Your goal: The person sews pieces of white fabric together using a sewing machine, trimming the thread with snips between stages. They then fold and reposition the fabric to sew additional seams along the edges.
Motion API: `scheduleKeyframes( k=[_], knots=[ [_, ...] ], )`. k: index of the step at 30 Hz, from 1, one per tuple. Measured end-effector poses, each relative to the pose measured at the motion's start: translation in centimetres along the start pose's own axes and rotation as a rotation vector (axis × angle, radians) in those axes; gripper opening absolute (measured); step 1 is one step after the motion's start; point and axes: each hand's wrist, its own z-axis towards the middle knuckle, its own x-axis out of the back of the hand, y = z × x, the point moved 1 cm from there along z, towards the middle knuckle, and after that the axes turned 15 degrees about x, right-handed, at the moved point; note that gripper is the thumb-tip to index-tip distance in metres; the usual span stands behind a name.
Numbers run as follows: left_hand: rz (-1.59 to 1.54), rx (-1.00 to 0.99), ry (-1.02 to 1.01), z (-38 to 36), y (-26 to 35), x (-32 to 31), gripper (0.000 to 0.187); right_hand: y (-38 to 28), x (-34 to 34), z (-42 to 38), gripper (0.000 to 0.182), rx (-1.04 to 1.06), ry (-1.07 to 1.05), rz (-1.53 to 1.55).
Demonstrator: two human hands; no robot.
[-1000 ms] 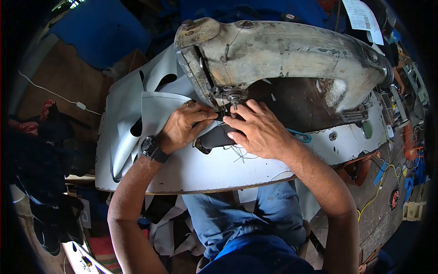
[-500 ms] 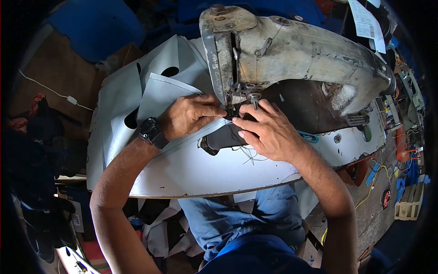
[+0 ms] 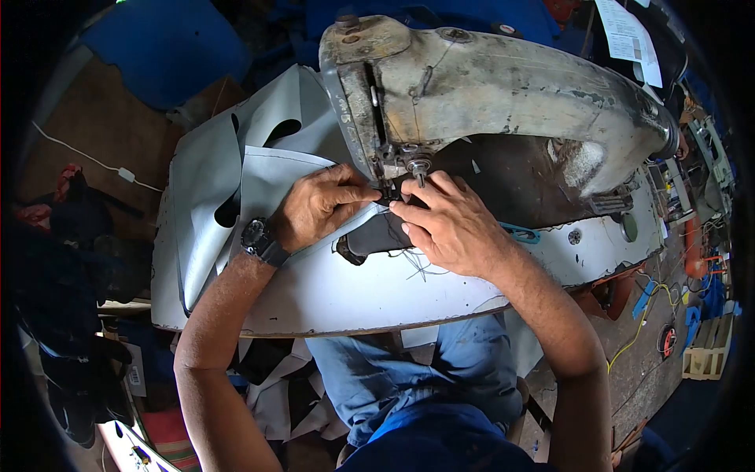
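Observation:
A worn sewing machine (image 3: pixel 503 86) stands on the white table, its needle and presser foot low over the dark bed. A grey sheet of coated fabric (image 3: pixel 275 167) runs in under the foot from the left. My left hand (image 3: pixel 326 203) pinches the edge of this sheet, thumb and index tip right at the foot. On the other side my right hand (image 3: pixel 452 224) lies with bent, spread fingers, its index tip at the sheet's narrow end beside the foot and the other fingertips near the needle. Both sets of fingertips partly hide the stitching spot.
More grey fabric (image 3: pixel 206 189) lies folded in loops on the left of the white table (image 3: pixel 314 311). Loose threads (image 3: pixel 425 266) trail below my right hand. A teal tool (image 3: pixel 521 234) lies beside my right wrist. Fabric scraps (image 3: pixel 291 393) hang under the table's front edge.
The grey sheet has turned and shifted under the foot, its upper edge now lower and more curved. Both hands stay at the foot with it. The whole view has shifted slightly.

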Motion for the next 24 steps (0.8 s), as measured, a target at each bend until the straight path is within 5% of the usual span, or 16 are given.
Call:
scheduleKeyframes(
  k=[15,19,21,24],
  knots=[
    [-0.029,0.072,0.005,-0.4,0.8,-0.2,0.03,0.0,0.5,-0.5,0.027,0.085,0.089,-0.081],
    [0.017,0.02,0.052,-0.5,-0.1,-0.6,0.029,-0.4,15.2,-3.9,0.009,0.169,0.319,-0.279],
    [-0.014,0.022,0.041,-0.3,-0.2,-0.6,0.029,5.1,24.1,-8.7,0.017,-0.083,0.377,-0.558],
    [-0.035,0.013,0.054,-0.3,-0.3,-0.6,0.026,18.8,34.3,-16.7,0.043,-0.746,0.145,-0.682]
  ],
)
